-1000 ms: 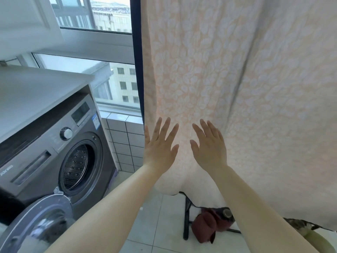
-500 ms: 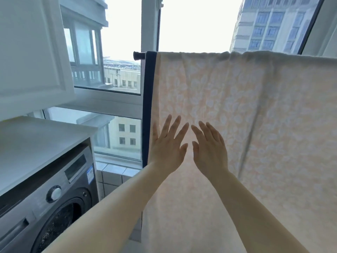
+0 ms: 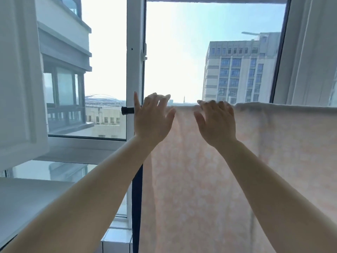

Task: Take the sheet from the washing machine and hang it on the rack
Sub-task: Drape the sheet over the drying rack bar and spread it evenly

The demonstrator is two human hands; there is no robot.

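2 hands slid up sheet (image 3: 209, 179) to rack bar (image 3: 127, 110); left hand (image 3: 152, 118), right hand (image 3: 216, 122) spread flat, smoothing top fold. Nearly done imo.

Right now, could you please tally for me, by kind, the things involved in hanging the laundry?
Pale peach patterned sheet with navy edge: 1
Black rack bar: 1
Bare hands, left hand and right hand, open at the sheet's top edge: 2
Total: 4
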